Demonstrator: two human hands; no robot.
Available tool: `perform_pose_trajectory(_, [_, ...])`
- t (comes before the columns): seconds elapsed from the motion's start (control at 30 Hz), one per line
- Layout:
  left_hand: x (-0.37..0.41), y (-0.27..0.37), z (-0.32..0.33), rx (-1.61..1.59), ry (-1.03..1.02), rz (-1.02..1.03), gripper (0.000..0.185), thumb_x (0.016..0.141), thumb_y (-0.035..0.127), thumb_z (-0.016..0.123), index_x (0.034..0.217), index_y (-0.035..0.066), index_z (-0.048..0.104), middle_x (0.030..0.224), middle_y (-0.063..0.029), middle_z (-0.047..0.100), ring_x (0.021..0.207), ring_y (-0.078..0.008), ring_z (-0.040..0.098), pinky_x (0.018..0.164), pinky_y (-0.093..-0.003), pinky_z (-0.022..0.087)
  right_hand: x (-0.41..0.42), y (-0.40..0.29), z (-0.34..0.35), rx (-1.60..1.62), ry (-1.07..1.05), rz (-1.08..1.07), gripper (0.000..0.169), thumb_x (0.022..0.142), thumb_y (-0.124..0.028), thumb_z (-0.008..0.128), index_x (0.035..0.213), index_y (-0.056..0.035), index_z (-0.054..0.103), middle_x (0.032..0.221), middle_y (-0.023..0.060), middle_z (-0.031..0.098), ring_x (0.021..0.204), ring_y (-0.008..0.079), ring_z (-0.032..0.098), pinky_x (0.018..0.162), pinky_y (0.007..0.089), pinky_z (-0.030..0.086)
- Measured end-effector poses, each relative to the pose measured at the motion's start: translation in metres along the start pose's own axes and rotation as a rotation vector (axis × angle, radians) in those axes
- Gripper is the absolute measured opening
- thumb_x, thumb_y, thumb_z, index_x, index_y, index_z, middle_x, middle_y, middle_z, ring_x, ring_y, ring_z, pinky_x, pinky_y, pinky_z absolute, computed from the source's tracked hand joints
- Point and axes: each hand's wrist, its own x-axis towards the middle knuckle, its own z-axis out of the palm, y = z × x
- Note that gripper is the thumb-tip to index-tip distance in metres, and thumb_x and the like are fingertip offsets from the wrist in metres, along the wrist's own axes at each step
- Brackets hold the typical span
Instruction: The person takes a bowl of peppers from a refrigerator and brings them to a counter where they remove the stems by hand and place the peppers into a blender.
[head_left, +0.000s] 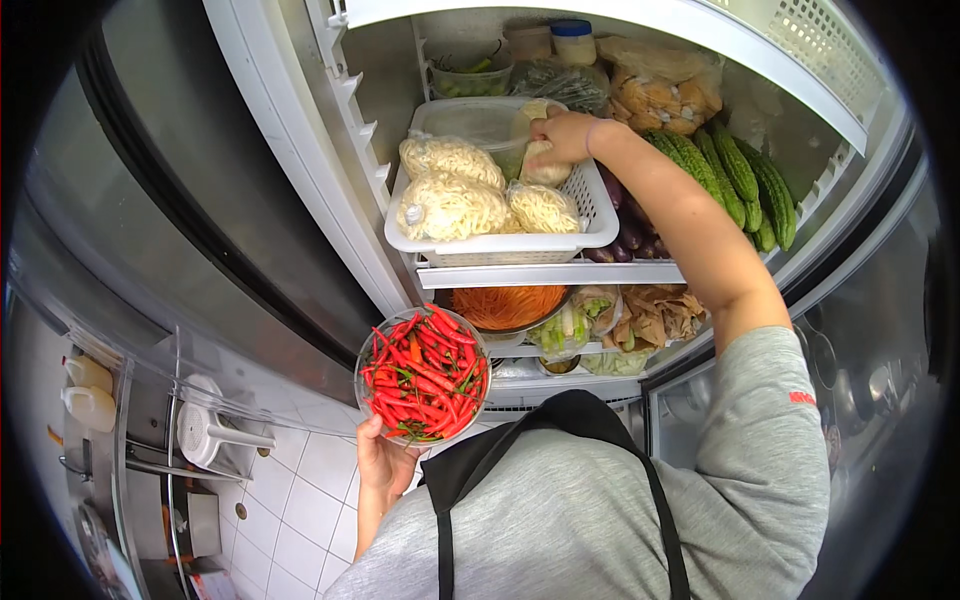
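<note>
My left hand (386, 459) holds up a clear round container of red chili peppers (426, 375) by its lower rim, in front of the open refrigerator. My right hand (559, 139) reaches into a white perforated plastic basket (491, 244) on the shelf, its fingers on a small bag of pale food (545, 166) at the basket's right side. Bagged noodles (454, 204) fill the basket's left and front. Behind them, a clear plastic lid or lidded container (472, 122) lies at the basket's back, beside my right fingers.
Eggplants (634, 225) and bitter melons (720, 172) lie right of the basket. At the back are a bag of orange-brown food (664, 94) and a container of green peppers (471, 79). Below sit shredded carrots (506, 306) and bagged vegetables (562, 330). The shelf's front edge (551, 274) crosses beneath the basket.
</note>
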Motion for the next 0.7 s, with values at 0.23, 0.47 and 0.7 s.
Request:
perform_pose_trajectory(0.23, [0.011, 0.0, 0.012, -0.004, -0.068, -0.03, 0.065, 0.076, 0.045, 0.049, 0.127, 0.006, 0.037, 0.122, -0.0147, 0.048, 0.106, -0.0316, 0.052, 0.083, -0.0493, 0.045, -0.016, -0.013, 0.015, 0.051, 0.156, -0.176, 0.055, 0.065, -0.031, 0.067, 0.106, 0.0002, 0.047, 0.098, 0.0202, 0.058, 0.091, 0.0334, 0.056, 0.08, 0.0367, 0.044])
perform_pose_trajectory(0.47, [0.02, -0.008, 0.009, -0.001, -0.11, -0.09, 0.066, 0.075, 0.046, 0.05, 0.128, 0.007, 0.036, 0.124, -0.0125, 0.047, 0.104, -0.0308, 0.053, 0.079, -0.0469, 0.048, 0.045, 0.036, -0.027, 0.039, -0.016, 0.051, 0.036, 0.074, -0.029, 0.055, 0.099, -0.0026, 0.057, 0.094, 0.0148, 0.062, 0.084, 0.0282, 0.059, 0.074, 0.0365, 0.046])
perform_pose_trajectory(0.7, [0.031, -0.014, 0.001, -0.083, -0.139, -0.132, 0.058, 0.077, 0.041, 0.052, 0.123, 0.009, 0.04, 0.119, -0.0099, 0.049, 0.11, -0.026, 0.045, 0.089, -0.0442, 0.038, 0.073, 0.005, -0.004, 0.109, 0.038, 0.194, 0.034, 0.079, -0.021, 0.044, 0.106, -0.0101, 0.062, 0.116, 0.0098, 0.055, 0.106, 0.0248, 0.054, 0.087, 0.0391, 0.043])
